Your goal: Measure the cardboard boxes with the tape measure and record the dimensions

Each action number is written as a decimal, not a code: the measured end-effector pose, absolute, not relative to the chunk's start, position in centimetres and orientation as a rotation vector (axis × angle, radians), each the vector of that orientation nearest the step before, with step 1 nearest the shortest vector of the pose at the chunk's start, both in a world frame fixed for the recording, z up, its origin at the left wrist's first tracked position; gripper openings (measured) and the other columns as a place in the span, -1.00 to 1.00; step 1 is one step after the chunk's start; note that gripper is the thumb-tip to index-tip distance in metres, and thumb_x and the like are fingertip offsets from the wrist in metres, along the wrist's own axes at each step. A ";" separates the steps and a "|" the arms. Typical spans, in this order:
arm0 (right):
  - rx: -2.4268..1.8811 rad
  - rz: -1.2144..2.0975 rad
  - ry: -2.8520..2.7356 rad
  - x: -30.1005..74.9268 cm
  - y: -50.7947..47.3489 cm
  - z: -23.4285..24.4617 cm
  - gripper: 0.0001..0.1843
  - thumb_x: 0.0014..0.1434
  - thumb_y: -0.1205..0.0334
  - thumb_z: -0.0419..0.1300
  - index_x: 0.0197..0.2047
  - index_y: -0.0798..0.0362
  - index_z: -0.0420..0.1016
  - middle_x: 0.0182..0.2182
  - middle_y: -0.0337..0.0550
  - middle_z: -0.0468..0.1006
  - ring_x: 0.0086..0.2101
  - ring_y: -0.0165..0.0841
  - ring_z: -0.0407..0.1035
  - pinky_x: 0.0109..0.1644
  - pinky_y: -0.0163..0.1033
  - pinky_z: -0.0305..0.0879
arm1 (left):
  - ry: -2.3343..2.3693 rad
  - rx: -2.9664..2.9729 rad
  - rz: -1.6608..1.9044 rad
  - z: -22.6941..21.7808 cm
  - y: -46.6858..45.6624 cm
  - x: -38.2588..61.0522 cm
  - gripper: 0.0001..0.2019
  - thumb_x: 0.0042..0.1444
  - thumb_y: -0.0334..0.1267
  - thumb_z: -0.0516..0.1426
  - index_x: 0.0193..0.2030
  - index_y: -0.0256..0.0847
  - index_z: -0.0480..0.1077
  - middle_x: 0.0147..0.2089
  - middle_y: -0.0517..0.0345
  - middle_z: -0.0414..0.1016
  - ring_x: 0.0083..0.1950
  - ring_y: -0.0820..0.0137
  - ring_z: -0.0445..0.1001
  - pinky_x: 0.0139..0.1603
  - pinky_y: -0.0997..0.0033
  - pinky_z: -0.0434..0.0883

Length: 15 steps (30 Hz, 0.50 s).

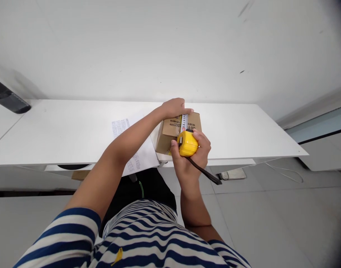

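A small brown cardboard box (pixel 166 143) with dark printing sits near the front edge of the white table. Across its top runs the blade (pixel 184 122) of a yellow tape measure (pixel 188 144), numbers facing up. My right hand (pixel 190 163) is wrapped round the tape measure's case at the box's near side, and a black strap (pixel 205 173) hangs from it. At the far edge of the box, my left hand (pixel 173 108) is closed with its thumb on the blade's end; its other fingertips are hidden.
Sheets of paper with handwriting (pixel 144 156) lie left of the box, partly under my left forearm. The white table (pixel 234 130) stands against a pale wall. A dark object (pixel 8 96) is at the far left. A pale flat object (pixel 234 174) shows below the table.
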State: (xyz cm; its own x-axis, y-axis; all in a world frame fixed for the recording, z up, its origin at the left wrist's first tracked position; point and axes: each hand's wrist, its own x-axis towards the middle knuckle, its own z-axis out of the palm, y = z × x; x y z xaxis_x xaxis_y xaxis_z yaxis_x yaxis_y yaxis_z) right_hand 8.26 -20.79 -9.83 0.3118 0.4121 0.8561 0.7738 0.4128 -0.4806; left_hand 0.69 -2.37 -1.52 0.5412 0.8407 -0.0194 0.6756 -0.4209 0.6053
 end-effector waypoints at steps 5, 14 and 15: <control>-1.191 -0.343 -1.308 8.2 -20.7 -10.0 -0.42 0.25 0.02 0.36 0.25 -0.08 0.31 0.12 0.01 0.56 0.16 -0.13 0.51 0.26 0.20 0.54 | 1.217 2.161 0.450 -1.8 -2.4 0.6 -0.58 0.19 0.20 0.17 -0.29 -0.14 0.25 -0.20 0.06 0.51 -0.24 0.32 0.39 -0.22 0.26 0.21; -1.208 -0.335 -1.323 8.3 -20.7 -10.0 -0.43 0.27 0.00 0.34 0.26 -0.08 0.28 0.13 0.02 0.55 0.18 -0.13 0.50 0.27 0.18 0.53 | 1.201 2.128 0.473 -2.3 -1.9 0.6 -0.56 0.15 0.22 0.20 -0.26 -0.16 0.35 -0.18 0.02 0.57 -0.19 0.29 0.47 -0.18 0.26 0.25; -1.208 -0.334 -1.324 8.3 -20.7 -10.0 -0.43 0.27 0.00 0.34 0.26 -0.09 0.28 0.13 0.02 0.55 0.18 -0.13 0.50 0.27 0.17 0.53 | 1.200 2.131 0.472 -2.3 -1.8 0.6 -0.56 0.16 0.23 0.19 -0.26 -0.16 0.35 -0.18 0.02 0.58 -0.19 0.29 0.47 -0.18 0.26 0.25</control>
